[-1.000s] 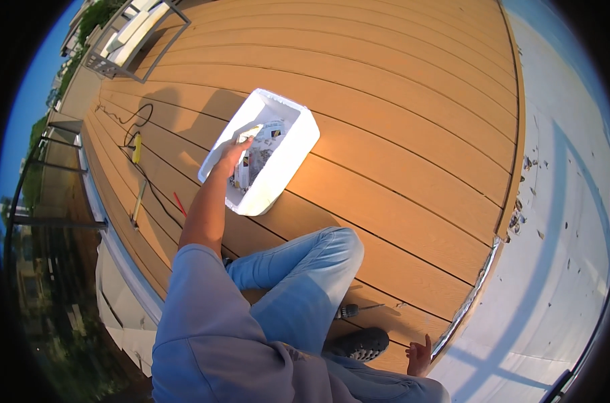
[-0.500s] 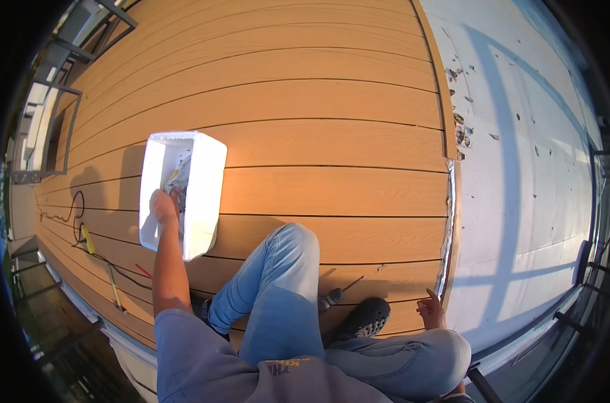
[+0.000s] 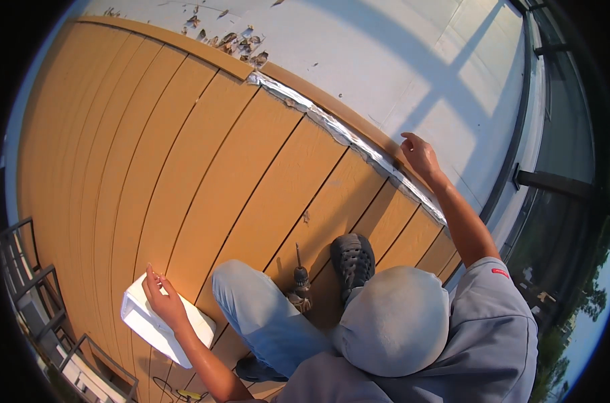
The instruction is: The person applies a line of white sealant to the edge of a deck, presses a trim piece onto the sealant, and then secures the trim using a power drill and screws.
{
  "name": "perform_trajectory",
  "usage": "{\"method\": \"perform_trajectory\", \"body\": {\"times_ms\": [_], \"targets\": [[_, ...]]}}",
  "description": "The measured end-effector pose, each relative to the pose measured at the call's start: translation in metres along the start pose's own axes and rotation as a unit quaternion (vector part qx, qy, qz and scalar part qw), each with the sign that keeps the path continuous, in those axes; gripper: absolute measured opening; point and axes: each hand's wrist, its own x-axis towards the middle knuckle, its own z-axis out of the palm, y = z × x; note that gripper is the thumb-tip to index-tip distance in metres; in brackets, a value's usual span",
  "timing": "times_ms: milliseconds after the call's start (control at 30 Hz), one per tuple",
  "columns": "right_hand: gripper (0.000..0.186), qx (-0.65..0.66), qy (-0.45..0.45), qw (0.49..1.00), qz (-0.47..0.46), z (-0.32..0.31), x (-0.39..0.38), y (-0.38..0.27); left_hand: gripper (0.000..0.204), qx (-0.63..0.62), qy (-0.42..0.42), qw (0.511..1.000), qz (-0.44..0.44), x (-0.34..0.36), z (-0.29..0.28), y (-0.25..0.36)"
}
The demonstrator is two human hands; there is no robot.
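Observation:
My left hand (image 3: 165, 303) is over the white foam box (image 3: 196, 324), its fingers bent together at the tips. Something tiny may be between them, too small to make out. My right hand (image 3: 420, 156) is at the long brown trim board (image 3: 345, 111) along the deck's edge. Its index finger stretches out, the others curl loosely, and I see nothing in it. A strip of silvery foil tape (image 3: 332, 124) runs beside the board. Between my feet stands a drill (image 3: 301, 285) with a long bit pointing away from me.
Brown deck boards (image 3: 184, 154) spread to the left. Beyond the trim lies a pale flat surface (image 3: 372, 54) with dry leaves (image 3: 241, 43) on it. Dark metal frames (image 3: 39, 289) stand at the left edge; a railing (image 3: 553, 185) is at the right. A yellow-handled tool (image 3: 189, 394) lies low in view.
My view has swung toward the deck edge on the right. My left hand has come out of the foam box, and my right hand has reached forward from beside my knee to the trim board.

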Motion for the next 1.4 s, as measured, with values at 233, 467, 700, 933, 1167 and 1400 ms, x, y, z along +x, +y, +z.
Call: {"method": "perform_trajectory", "body": {"times_ms": [233, 467, 700, 933, 1167, 1400], "targets": [[0.030, -0.057, -0.039, 0.997, -0.037, 0.022, 0.020, 0.019, 0.046, -0.053, -0.129, 0.975, 0.175, 0.045, 0.109, 0.115], [0.025, 0.015, -0.124, 0.992, -0.031, 0.005, 0.022, 0.020, 0.044, -0.069, -0.175, 0.951, 0.243, 0.049, 0.145, 0.180], [0.020, 0.048, -0.008, 0.991, -0.122, 0.019, 0.000, 0.021, 0.043, -0.098, -0.182, 0.929, 0.306, 0.067, 0.172, 0.236], [0.023, 0.067, 0.028, 0.991, -0.111, 0.018, -0.005, 0.005, 0.042, -0.138, -0.166, 0.877, 0.430, 0.095, 0.211, 0.332], [0.027, 0.088, 0.051, 0.984, -0.146, 0.022, -0.008, 0.005, 0.033, -0.168, -0.096, 0.842, 0.504, 0.112, 0.252, 0.374], [0.025, 0.157, 0.060, 0.985, -0.025, 0.018, -0.002, 0.004, 0.019, -0.099, -0.019, 0.910, 0.402, 0.103, 0.295, 0.279]]}}
